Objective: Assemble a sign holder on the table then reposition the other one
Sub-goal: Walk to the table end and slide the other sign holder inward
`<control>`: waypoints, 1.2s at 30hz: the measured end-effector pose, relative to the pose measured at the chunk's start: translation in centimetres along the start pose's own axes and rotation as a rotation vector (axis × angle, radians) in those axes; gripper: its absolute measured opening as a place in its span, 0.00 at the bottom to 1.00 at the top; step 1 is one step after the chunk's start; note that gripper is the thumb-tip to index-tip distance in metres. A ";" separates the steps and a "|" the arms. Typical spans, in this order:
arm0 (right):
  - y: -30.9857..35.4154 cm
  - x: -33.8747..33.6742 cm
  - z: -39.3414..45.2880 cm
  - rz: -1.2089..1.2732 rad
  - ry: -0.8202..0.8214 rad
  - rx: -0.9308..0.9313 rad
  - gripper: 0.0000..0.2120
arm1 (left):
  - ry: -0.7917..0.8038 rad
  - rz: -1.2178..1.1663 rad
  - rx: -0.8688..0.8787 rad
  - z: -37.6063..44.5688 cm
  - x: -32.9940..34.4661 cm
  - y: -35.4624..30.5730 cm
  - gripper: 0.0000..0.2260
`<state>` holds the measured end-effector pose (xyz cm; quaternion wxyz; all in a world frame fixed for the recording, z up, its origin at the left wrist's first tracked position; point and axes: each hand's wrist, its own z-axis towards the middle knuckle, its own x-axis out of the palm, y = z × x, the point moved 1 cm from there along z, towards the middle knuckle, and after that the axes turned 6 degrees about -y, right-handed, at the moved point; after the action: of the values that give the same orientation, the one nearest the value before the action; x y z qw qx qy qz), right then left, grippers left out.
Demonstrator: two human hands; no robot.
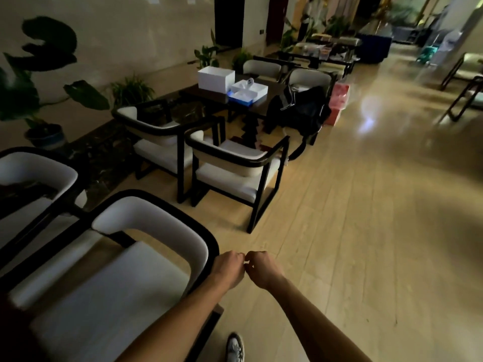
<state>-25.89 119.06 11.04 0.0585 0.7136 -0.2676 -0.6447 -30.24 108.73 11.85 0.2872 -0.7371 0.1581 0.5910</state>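
Observation:
My left hand (pixel 228 267) and my right hand (pixel 262 269) hang side by side in front of me, low in the view, over the wooden floor. Both are curled into loose fists with the knuckles almost touching, and I see nothing held in either. No sign holder shows clearly anywhere. A dark table (pixel 261 100) farther ahead carries white boxes (pixel 216 78) and a blue and white box (pixel 241 96).
A white-cushioned armchair (pixel 130 257) with a black frame stands just left of my hands. Two more armchairs (pixel 235 168) face the table ahead. A black bag (pixel 300 108) lies on a chair beside it. Potted plants line the left wall. Wooden floor (pixel 366 205) stretches to the right.

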 end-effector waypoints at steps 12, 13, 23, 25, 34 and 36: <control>-5.0 -6.0 22.0 -0.050 0.058 -0.028 0.15 | -0.014 -0.082 -0.082 22.4 -2.4 1.9 0.11; -5.3 -6.3 24.1 -0.048 0.067 -0.037 0.15 | -0.019 -0.082 -0.098 24.4 -2.6 2.5 0.11; -6.4 -6.5 43.4 -0.133 0.208 -0.214 0.15 | 0.017 -0.039 -0.357 39.2 -2.8 9.3 0.12; -6.0 -6.4 47.4 -0.154 0.259 -0.264 0.15 | 0.033 -0.035 -0.433 41.4 -3.4 11.0 0.12; 0.6 -6.2 61.2 -0.177 0.400 -0.510 0.13 | 0.046 -0.049 -0.759 46.9 -6.3 19.2 0.13; 3.1 -5.3 63.8 -0.206 0.428 -0.556 0.13 | 0.035 -0.064 -0.824 47.7 -7.0 21.1 0.13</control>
<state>-87.67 135.50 6.74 0.2396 0.8125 0.0096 -0.5314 -81.33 120.52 7.10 -0.0164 -0.8048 -0.1101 0.5831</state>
